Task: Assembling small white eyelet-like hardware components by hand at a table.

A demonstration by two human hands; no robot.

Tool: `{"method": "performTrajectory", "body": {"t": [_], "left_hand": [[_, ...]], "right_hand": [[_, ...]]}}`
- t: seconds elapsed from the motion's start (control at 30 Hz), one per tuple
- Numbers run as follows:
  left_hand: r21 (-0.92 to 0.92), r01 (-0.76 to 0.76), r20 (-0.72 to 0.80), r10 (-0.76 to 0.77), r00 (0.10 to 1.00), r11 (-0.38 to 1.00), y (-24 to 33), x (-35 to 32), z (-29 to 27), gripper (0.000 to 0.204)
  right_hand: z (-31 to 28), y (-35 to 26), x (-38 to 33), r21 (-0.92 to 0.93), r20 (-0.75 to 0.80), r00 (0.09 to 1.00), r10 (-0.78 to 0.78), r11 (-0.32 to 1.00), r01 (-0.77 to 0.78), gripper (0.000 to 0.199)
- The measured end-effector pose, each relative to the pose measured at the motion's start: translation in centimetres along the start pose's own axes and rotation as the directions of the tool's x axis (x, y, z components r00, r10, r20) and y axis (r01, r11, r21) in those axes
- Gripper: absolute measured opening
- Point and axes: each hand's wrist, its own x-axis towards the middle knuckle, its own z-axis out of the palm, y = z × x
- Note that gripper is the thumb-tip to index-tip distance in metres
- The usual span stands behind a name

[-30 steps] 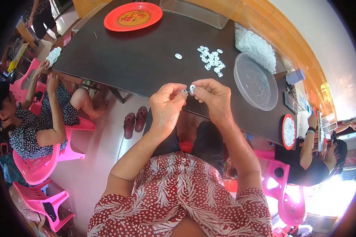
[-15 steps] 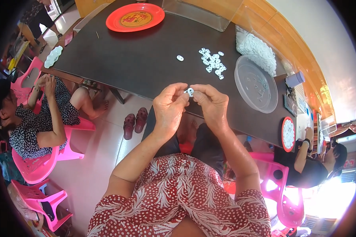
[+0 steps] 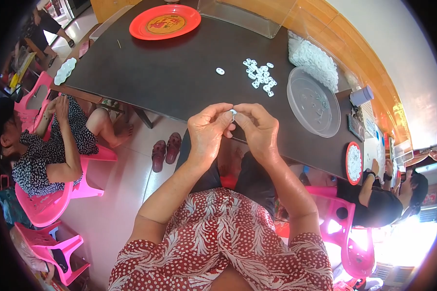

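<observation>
My left hand point(image 3: 208, 130) and my right hand point(image 3: 260, 130) meet at the near edge of the dark table, thumbs and fingertips pinched together. Between them is a small white plastic piece point(image 3: 233, 112), mostly covered by the fingers. Past my hands, a loose cluster of similar white oval pieces point(image 3: 260, 75) with holes lies on the tabletop. One single white piece point(image 3: 220, 71) lies apart, left of the cluster. To the right, a round clear plastic tub point(image 3: 301, 109) holds small thin parts, too small to make out.
Behind the tub lies a clear bag of white pieces point(image 3: 313, 60). A red plate point(image 3: 138, 24) sits at the far left, and a red-rimmed dish of white pieces point(image 3: 354, 163) at the right edge. People sit left and right on pink chairs point(image 3: 41, 206).
The white piece has turned between my fingertips and less of it shows. Both hands stay in nearly the same place. At the right, a person's hands have moved.
</observation>
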Motion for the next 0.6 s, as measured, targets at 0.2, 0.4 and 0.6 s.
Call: {"method": "performTrajectory", "body": {"t": [0.2,0.4,0.6], "left_hand": [[-0.034,-0.016,-0.060,0.014,0.998,0.999,-0.03,0.20,0.19,0.016],[-0.077,0.014,-0.027,-0.016,1.000,0.997,0.40,-0.14,0.27,0.015],[-0.067,-0.022,0.022,0.023,0.999,0.998,0.25,-0.42,0.11,0.016]], "right_hand": [[0.32,-0.53,-0.38,-0.404,0.115,0.936,-0.332,0.846,0.349,0.027],[0.18,-0.08,-0.29,-0.504,0.127,0.855,-0.503,0.710,0.492,0.031],[0.18,0.05,-0.89,-0.405,0.046,0.915,-0.400,0.830,0.383,0.031]]}}
